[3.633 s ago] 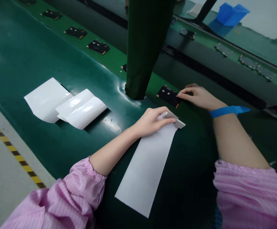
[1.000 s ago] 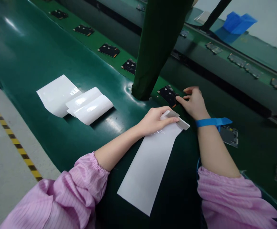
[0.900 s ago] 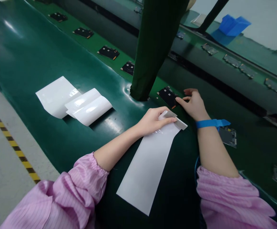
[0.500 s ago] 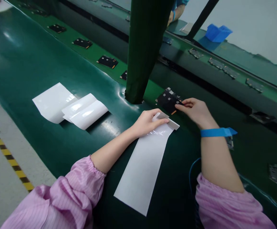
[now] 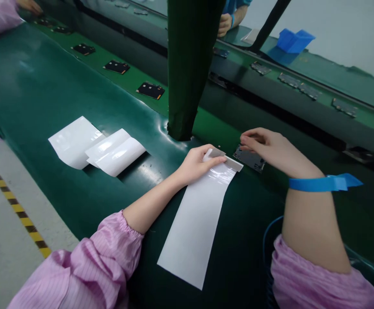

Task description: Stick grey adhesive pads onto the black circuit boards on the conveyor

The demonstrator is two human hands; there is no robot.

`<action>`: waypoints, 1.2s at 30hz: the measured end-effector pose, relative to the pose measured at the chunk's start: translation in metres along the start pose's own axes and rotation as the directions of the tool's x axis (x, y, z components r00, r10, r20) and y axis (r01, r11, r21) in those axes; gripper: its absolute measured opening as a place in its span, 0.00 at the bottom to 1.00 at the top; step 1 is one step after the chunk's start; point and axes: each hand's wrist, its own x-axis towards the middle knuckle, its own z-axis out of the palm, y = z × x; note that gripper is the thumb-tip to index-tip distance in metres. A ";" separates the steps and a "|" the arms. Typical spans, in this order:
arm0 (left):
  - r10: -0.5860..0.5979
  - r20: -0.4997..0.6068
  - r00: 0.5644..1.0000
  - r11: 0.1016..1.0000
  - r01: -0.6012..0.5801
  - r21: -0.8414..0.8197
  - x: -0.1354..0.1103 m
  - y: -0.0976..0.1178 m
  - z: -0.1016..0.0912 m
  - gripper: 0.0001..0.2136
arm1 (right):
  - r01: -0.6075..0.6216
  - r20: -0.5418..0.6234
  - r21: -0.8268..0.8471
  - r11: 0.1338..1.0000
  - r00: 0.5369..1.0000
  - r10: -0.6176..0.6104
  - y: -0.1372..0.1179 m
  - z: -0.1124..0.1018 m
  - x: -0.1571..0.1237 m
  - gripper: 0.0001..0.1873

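- White sheet: left hand pinches its far end, thumb closed over it.
- Right hand: fingers curled over board; cannot tell whether they hold anything.

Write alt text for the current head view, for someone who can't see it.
A bare left hand pinches a long white glossy strip near its upper end, while the right hand, with a blue wristband, is at a flat grey circuit board, contact unclear. Curled white sheets lie left of them on a green bench.

No readable text, label, brand or number; only sign: yellow-black striped marking on floor.
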 end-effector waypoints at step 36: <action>-0.015 -0.020 1.000 0.994 0.013 -0.105 0.004 -0.005 0.001 0.10 | 0.470 -0.057 -0.026 0.882 0.880 -0.471 0.013 0.061 0.127 0.12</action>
